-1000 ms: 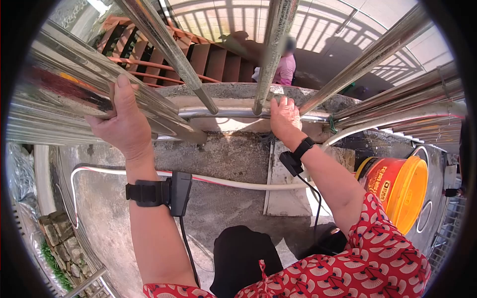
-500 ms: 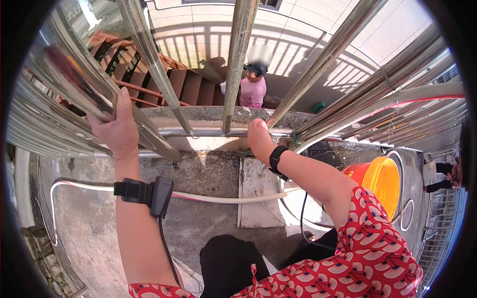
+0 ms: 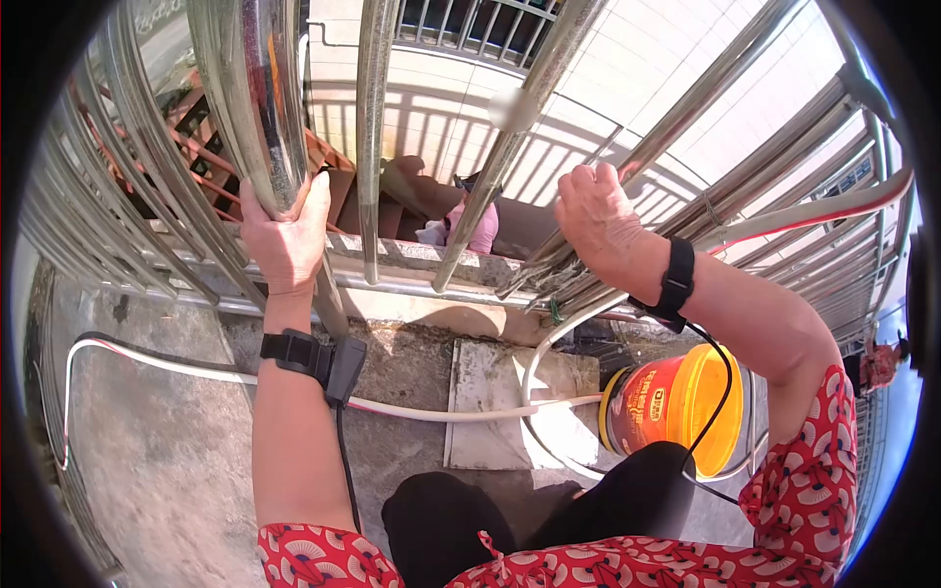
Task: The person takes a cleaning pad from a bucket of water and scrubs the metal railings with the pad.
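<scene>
My left hand (image 3: 286, 230) is wrapped around the lower part of a thick, shiny metal post (image 3: 263, 118), thumb on its right side. Raised at the right, my right hand (image 3: 600, 220) has its fingers curled closed against a slanting metal railing bar (image 3: 691, 113). Whatever may be inside those fingers is hidden, and I cannot tell whether they go around the bar. Both wrists wear black straps, and a dark box (image 3: 345, 370) sits on the left one.
A white hose (image 3: 196, 367) crosses the concrete floor over a pale board (image 3: 480, 431). An orange-yellow bucket (image 3: 676, 407) stands right of my knees. Beyond the railing, a person in pink (image 3: 480, 230) is near brown stairs (image 3: 397, 218); another person (image 3: 882, 367) shows at far right.
My right hand has moved up and right from the railing's bottom along the bar. My left hand stays on the post. The view has shifted, and the person in pink appears lower.
</scene>
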Available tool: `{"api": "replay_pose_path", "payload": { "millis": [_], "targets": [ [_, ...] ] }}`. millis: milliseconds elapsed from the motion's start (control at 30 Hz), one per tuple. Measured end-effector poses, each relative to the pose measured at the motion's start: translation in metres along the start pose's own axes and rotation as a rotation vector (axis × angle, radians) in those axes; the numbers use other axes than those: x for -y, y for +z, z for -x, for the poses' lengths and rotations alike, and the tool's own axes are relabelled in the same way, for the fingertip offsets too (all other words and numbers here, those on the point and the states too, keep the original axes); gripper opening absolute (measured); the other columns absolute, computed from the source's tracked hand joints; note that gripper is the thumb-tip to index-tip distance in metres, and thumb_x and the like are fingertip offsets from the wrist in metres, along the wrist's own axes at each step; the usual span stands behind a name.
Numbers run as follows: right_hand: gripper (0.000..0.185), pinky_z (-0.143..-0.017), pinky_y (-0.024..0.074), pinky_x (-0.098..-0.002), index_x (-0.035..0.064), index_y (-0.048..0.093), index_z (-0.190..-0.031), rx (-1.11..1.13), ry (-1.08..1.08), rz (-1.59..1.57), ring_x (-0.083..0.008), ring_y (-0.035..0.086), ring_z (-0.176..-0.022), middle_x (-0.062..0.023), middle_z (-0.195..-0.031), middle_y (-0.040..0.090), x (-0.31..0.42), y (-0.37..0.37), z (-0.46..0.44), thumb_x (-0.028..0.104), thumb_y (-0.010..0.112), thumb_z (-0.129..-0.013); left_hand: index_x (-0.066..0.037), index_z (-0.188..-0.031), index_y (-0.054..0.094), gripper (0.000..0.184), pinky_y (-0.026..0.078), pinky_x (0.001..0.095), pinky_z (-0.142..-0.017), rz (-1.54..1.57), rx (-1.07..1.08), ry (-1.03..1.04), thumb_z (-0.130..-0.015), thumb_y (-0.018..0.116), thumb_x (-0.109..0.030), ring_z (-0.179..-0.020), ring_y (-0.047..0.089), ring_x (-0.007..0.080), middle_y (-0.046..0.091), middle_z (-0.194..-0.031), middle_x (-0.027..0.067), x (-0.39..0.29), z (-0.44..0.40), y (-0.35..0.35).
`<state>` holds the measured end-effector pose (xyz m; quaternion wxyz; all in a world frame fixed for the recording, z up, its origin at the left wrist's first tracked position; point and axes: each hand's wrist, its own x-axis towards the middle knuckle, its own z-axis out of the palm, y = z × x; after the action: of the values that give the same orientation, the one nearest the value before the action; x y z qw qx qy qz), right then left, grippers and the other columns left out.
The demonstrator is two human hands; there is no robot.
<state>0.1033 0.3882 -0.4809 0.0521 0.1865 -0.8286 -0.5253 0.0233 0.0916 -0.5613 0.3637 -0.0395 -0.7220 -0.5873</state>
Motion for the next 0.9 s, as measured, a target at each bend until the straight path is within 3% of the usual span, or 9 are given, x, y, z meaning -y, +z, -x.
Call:
{"api": "replay_pose_path", "payload": {
  "millis": [133,233,267,367,467,500,567,767,900],
  "targets": [
    [0.014,-0.083,0.0356,-0.0330,0.0146,0.066,-0.085,-0.104,0.067,0.124,-0.0160,0.050,-0.092,-0.0002,-0.086,0.052,-0.090,-0.048,0.023,0.017,0.067,-0.071,0.002,-0.107,0.055,0.036,0.049,0.0287,-0.075,0.089,0.038,0.162,-0.080,0.073,-0.014,-0.083,0.061,0.0139,0.064,-0.096,0.0089,-0.003,-0.001,-0.003],
    [0.014,-0.086,0.0381,-0.0373,0.0071,0.058,-0.084,-0.317,0.103,0.229,-0.0203,0.051,-0.097,-0.0043,-0.093,0.053,-0.142,-0.074,0.033,0.006,0.062,-0.071,0.002,-0.106,0.055,0.036,0.049,0.0283,-0.076,0.074,0.036,0.089,-0.080,0.074,-0.014,-0.083,0.062,0.0139,0.064,-0.095,0.0088,-0.001,-0.001,-0.003],
    [0.021,-0.091,0.0402,-0.0389,0.0047,0.058,-0.092,-0.187,0.210,0.226,-0.0218,0.051,-0.106,-0.0062,-0.100,0.055,-0.155,-0.074,0.035,0.006,0.062,-0.071,0.002,-0.107,0.055,0.036,0.049,0.0278,-0.077,0.101,0.030,0.096,-0.081,0.073,-0.015,-0.083,0.062,0.0141,0.065,-0.094,0.0082,0.003,0.000,-0.002],
    [0.012,-0.097,0.0374,-0.0418,0.0035,0.061,-0.079,-0.296,0.201,0.180,-0.0275,0.050,-0.099,-0.0141,-0.091,0.055,-0.158,-0.052,0.037,0.012,0.054,-0.073,0.002,-0.105,0.054,0.036,0.049,0.0259,-0.073,0.251,0.045,0.079,-0.080,0.074,-0.015,-0.080,0.062,0.0122,0.065,-0.093,0.0067,0.004,0.001,-0.001],
    [0.012,-0.098,0.0360,-0.0437,0.0039,0.061,-0.079,-0.422,0.223,0.329,-0.0265,0.050,-0.099,-0.0136,-0.090,0.055,-0.138,-0.049,0.030,0.012,0.059,-0.071,0.002,-0.105,0.054,0.036,0.049,0.0255,-0.073,0.156,0.030,0.188,-0.080,0.074,-0.014,-0.081,0.061,0.0116,0.065,-0.094,0.0065,0.006,-0.002,-0.002],
    [0.028,-0.100,0.0344,-0.0433,0.0024,0.063,-0.097,-0.248,0.222,0.301,-0.0299,0.049,-0.105,-0.0159,-0.102,0.054,-0.123,-0.058,0.034,0.016,0.064,-0.072,0.002,-0.105,0.054,0.036,0.049,0.0255,-0.073,0.146,0.030,0.186,-0.080,0.074,-0.014,-0.081,0.061,0.0116,0.065,-0.094,0.0065,0.004,-0.001,-0.002],
    [0.030,-0.098,0.0401,-0.0384,0.0042,0.056,-0.100,-0.471,0.154,0.126,-0.0230,0.050,-0.111,-0.0082,-0.105,0.054,-0.096,-0.030,0.027,0.007,0.062,-0.071,0.005,-0.106,0.055,0.036,0.049,0.0266,-0.078,0.127,0.022,0.111,-0.082,0.072,-0.016,-0.085,0.062,0.0130,0.065,-0.094,0.0099,-0.002,-0.001,0.000],
    [0.043,-0.102,0.0370,-0.0417,-0.0003,0.055,-0.109,-0.365,0.102,0.150,-0.0306,0.045,-0.116,-0.0144,-0.113,0.052,0.039,0.051,0.015,0.019,0.055,-0.072,0.005,-0.105,0.055,0.037,0.049,0.0259,-0.077,0.089,0.025,0.099,-0.081,0.074,-0.016,-0.086,0.062,0.0123,0.066,-0.093,0.0087,0.004,-0.003,0.001],
    [0.044,-0.101,0.0381,-0.0380,0.0024,0.051,-0.117,-0.391,-0.012,0.076,-0.0288,0.046,-0.117,-0.0131,-0.116,0.051,0.122,0.101,0.008,0.021,0.053,-0.076,0.005,-0.106,0.055,0.038,0.047,0.0252,-0.078,0.048,0.002,0.072,-0.079,0.074,-0.014,-0.085,0.061,0.0128,0.065,-0.095,0.0086,0.002,-0.003,-0.002]
  ]
}}
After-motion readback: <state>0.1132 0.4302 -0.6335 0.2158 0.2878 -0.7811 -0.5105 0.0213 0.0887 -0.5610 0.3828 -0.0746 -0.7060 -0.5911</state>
